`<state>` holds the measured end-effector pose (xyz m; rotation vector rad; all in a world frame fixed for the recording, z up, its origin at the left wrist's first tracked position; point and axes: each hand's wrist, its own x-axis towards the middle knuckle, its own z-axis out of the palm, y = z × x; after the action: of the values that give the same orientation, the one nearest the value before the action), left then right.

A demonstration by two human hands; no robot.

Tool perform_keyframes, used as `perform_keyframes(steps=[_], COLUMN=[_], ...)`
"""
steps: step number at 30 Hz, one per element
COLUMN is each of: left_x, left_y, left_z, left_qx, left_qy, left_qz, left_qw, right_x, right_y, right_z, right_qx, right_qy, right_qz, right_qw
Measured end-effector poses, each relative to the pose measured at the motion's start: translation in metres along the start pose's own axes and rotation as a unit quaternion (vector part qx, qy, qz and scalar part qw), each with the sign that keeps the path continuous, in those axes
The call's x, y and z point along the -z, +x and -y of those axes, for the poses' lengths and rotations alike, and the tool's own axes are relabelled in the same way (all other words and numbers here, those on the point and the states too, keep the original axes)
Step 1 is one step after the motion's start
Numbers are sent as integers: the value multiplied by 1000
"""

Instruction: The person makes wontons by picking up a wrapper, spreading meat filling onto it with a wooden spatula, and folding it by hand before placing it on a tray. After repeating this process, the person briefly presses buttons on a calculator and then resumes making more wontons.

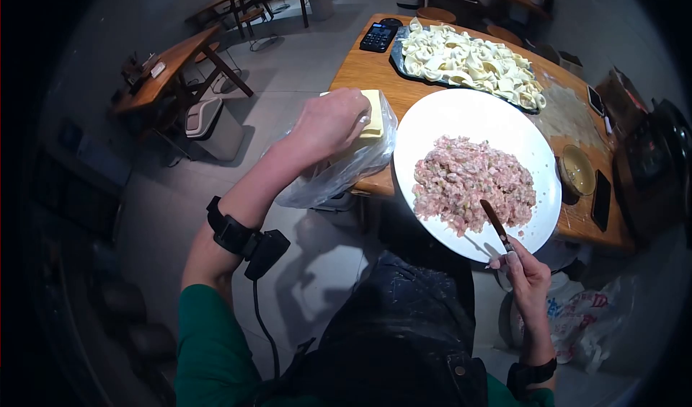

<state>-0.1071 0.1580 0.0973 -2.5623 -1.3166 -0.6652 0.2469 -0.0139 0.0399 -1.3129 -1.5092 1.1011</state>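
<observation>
My left hand [335, 121] rests on a stack of yellow wrappers [373, 111] in a clear plastic bag [360, 163] at the table's left edge. Its fingers are curled, and their tips are partly hidden. In my right hand [528, 273] is a thin brown spreading stick [494, 219], its tip touching the pink minced filling [472, 180]. The filling lies on a large white plate [425, 115] in front of me. Behind the plate, a dark tray [405, 70] holds many folded dumplings [468, 57].
A calculator [378, 37] lies left of the tray. To the plate's right are a small bowl [577, 170] and a dark phone [601, 200]. A bin [214, 128] stands on the floor at left, near other wooden tables [166, 64].
</observation>
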Motion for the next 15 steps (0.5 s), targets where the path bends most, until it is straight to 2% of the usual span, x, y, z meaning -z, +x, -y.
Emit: perform_keyframes(steps=[2, 4, 6, 8, 9, 11, 12, 14, 15], left_x=[0, 8, 5, -1, 1, 7, 7, 5, 7], left_y=[3, 7, 6, 2, 1, 1, 2, 3, 2], left_z=[7, 11, 12, 10, 8, 6, 15, 37, 38], left_qx=[25, 142, 140, 27, 26, 149, 148, 244, 237], left_qy=[-18, -127, -141, 37, 36, -17, -18, -197, -196], left_qz=[-3, 62, 47, -39, -38, -125, -124, -121, -132], left_qw=[1000, 980, 979, 998, 998, 981, 981, 942, 942], right_x=[0, 0, -3, -6, -7, -12, -15, -18, -20], right_y=[-1, -3, 3, 9, 13, 21, 24, 26, 29], right_z=[-1, -2, 1, 4, 5, 13, 21, 23, 18], right_qx=[-5, -3, 31, 64, 75, 87, 83, 81, 106], right_qy=[0, 9, -3, -15, -42, -68, -76, -86, -72], right_qz=[0, 3, 4, 3, 10, 16, 22, 32, 31], right_qw=[1000, 1000, 1000, 998, 996, 994, 993, 992, 991])
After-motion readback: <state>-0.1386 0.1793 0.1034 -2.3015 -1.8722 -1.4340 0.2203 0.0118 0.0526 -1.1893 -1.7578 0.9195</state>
